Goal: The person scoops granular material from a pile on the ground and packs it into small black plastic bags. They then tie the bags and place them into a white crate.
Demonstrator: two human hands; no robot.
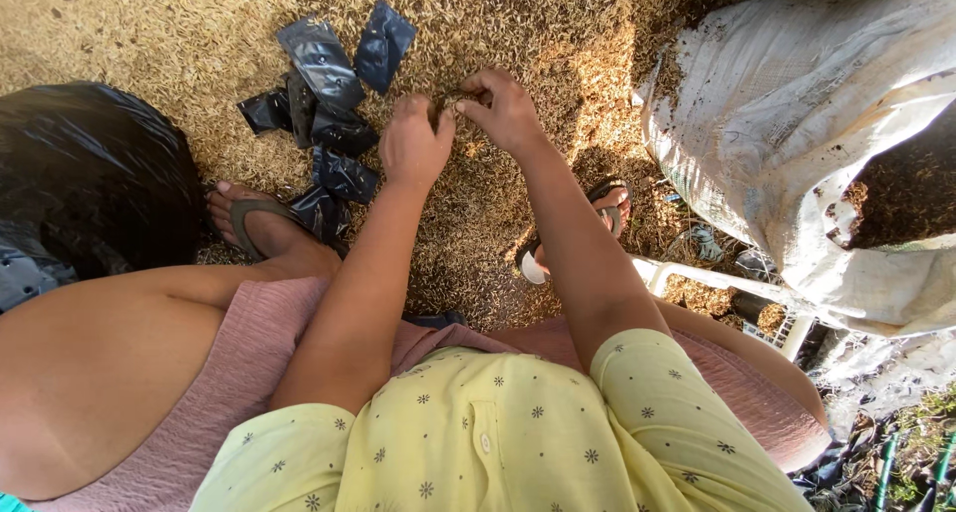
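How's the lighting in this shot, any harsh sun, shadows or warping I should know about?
Head view: hard sunlight from the right brightens the white sack and the rice husks; the left hand and right hand are sharp and lit; glare streaks the black plastic bag; the person's shadow darkens the husks below the arms; wide-angle bending at the edges.

Glossy black plastic pouches (pixel 329 104) lie far left on dry, rough, straw-coloured husk (pixel 149 34). Near left, a shiny black plastic bag (pixel 90 173). At right, a matt, coarse woven white sack (pixel 797 124) holds dark crumbly soil (pixel 901 198).
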